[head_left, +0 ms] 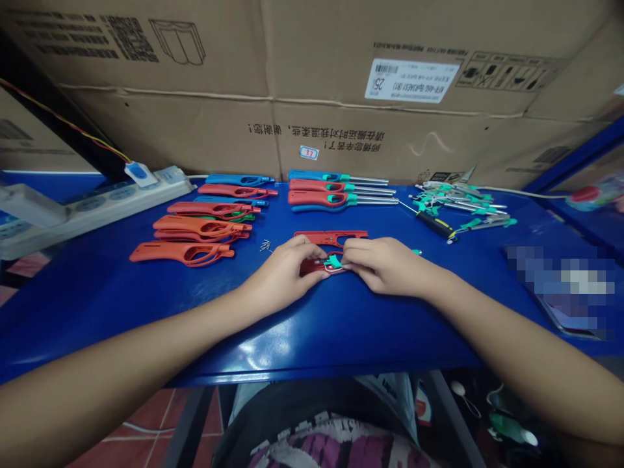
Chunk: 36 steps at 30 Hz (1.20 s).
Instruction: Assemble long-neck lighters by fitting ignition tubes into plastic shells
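In the head view my left hand point(287, 270) is closed around the left end of a red lighter half-shell point(312, 266) on the table. A green trigger piece point(334, 262) with a white wire sits in that shell. From the other side, my right hand point(383, 261) pinches at the trigger assembly; its fingers hide the exact grip. Just behind, the matching red half-shell point(331, 237) lies with its inner side up. A few small screws point(266, 246) rest on the table left of my left hand.
Lighter casings point(182, 253) in orange, red and blue lie in a column at left. Assembled lighters point(319, 197) with metal tubes lie at the back. A screwdriver point(433, 225) lies beside a pile of green-triggered igniter parts point(458, 198). A power strip point(97, 207) borders the left; a blurred flat object point(560, 292) lies right.
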{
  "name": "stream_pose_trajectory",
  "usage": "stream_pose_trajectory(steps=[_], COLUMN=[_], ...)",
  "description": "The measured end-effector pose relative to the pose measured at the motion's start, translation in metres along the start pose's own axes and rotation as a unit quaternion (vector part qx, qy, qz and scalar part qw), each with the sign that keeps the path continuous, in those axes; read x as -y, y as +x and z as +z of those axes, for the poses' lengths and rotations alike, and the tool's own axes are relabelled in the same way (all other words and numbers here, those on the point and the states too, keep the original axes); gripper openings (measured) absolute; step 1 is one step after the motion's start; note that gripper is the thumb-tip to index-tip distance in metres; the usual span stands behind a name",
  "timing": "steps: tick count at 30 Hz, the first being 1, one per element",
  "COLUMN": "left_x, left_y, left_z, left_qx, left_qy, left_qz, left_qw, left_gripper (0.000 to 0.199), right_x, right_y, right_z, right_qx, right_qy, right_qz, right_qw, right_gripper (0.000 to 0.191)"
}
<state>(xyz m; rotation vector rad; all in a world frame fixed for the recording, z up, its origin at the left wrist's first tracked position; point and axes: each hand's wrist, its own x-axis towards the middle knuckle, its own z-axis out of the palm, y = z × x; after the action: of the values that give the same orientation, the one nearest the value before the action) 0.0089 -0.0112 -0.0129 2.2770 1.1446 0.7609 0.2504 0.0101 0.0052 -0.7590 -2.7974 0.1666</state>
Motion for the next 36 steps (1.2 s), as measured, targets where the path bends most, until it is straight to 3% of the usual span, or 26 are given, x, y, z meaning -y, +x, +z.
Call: stream_pose_trajectory(steps=[5,13,20,23,27,31,33,36], left_x=[-0.002,-0.003,-0.010,-0.015,-0.016,-0.012,-0.010,-0.007], left_y=[-0.003,-0.003,-0.004,-0.006,-0.007,-0.009,-0.010,-0.012], left_z=[0.000,0.001,-0.001,-0.002,-0.002,0.000,0.001,0.003], left_qx=[0.006,0.024,0.046,0.059,0.071,0.075,0.079,0.083], left_qy=[0.039,0.108,0.192,0.209,0.225,0.244,0.259,0.275], left_qz=[0.041,0.111,0.126,0.121,0.116,0.122,0.136,0.151], left_qw=[0.998,0.988,0.972,0.969,0.965,0.959,0.953,0.946], left_gripper=[0.034,0.033,0.035,0.036,0.037,0.037,0.041,0.048], right_x=[0.006,0.008,0.010,0.007,-0.010,-0.052,-0.080,-0.120], right_y=[0.001,0.002,0.001,0.000,-0.005,-0.020,-0.033,-0.056], right_z=[-0.005,-0.009,-0.008,-0.010,-0.024,-0.044,-0.050,-0.050], right_qx=[0.027,0.082,0.044,-0.003,-0.175,-0.348,-0.368,-0.319], right_qy=[-0.081,-0.156,-0.108,-0.092,-0.120,-0.122,-0.140,-0.163], right_qz=[-0.021,-0.031,-0.023,-0.003,0.088,0.231,0.304,0.410], right_qw=[0.996,0.984,0.993,0.996,0.973,0.900,0.868,0.838], right_gripper=[0.021,0.019,0.022,0.025,0.028,0.025,0.027,0.035])
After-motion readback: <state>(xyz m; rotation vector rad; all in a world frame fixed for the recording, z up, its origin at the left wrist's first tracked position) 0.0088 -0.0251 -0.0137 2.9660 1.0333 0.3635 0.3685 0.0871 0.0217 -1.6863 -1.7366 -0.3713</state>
